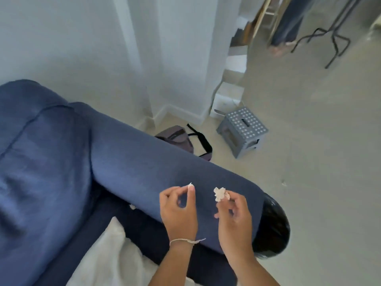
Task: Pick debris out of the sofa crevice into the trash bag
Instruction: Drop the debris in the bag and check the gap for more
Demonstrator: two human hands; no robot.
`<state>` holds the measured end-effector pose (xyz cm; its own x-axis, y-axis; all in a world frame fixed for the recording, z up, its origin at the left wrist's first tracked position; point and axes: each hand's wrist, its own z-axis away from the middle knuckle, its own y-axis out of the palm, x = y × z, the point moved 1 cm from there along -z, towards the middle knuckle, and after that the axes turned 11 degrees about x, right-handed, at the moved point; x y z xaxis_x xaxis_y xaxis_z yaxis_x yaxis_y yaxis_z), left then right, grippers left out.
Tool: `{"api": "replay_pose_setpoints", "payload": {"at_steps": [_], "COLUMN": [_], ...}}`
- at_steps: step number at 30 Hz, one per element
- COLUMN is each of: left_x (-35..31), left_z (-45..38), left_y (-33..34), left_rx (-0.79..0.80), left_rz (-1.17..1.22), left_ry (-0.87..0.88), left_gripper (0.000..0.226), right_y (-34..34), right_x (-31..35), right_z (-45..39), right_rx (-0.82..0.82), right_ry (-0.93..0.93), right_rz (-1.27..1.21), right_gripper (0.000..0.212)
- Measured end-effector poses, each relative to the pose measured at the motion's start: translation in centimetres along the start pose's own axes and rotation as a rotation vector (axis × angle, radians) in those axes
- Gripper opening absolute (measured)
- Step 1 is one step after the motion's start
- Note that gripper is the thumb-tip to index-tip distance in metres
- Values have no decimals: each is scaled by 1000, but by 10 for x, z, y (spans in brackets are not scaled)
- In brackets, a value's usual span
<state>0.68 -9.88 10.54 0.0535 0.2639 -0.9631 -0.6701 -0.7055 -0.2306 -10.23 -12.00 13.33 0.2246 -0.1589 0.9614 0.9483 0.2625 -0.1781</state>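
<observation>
Both of my hands hover over the blue sofa's armrest (144,162). My left hand (178,211) pinches a tiny white paper scrap (190,184) between thumb and forefinger. My right hand (235,217) holds a larger crumpled white paper wad (220,194) at its fingertips. One more white scrap (132,206) lies in the crevice (115,200) between armrest and seat cushion. The black trash bag (272,228) sits beyond the armrest's front end, just right of my right hand, partly hidden by the armrest.
A white cloth (107,254) lies on the seat in front of me. On the beige floor stand a grey dotted step stool (242,132) and a purple bag (181,138) behind the armrest. A person's legs (286,27) and a black metal stand (329,38) are at the far right.
</observation>
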Motion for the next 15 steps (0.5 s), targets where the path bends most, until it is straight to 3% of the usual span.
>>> {"api": "replay_pose_setpoints", "payload": {"at_steps": [7, 11, 15], "left_x": [-40, -13, -1], "left_z": [33, 62, 73], "left_y": [154, 206, 227], "left_rx": [427, 660, 665], "left_rz": [-203, -316, -429], "left_ry": [287, 246, 198], "left_gripper": [12, 13, 9], "right_y": [-172, -240, -274], "right_x": [-32, -74, -97], "right_z": [-34, -37, -46], "right_rx": [-246, -246, -168], "right_ry": [75, 200, 294], "right_rz": [74, 136, 170], "right_gripper": [7, 7, 25]}}
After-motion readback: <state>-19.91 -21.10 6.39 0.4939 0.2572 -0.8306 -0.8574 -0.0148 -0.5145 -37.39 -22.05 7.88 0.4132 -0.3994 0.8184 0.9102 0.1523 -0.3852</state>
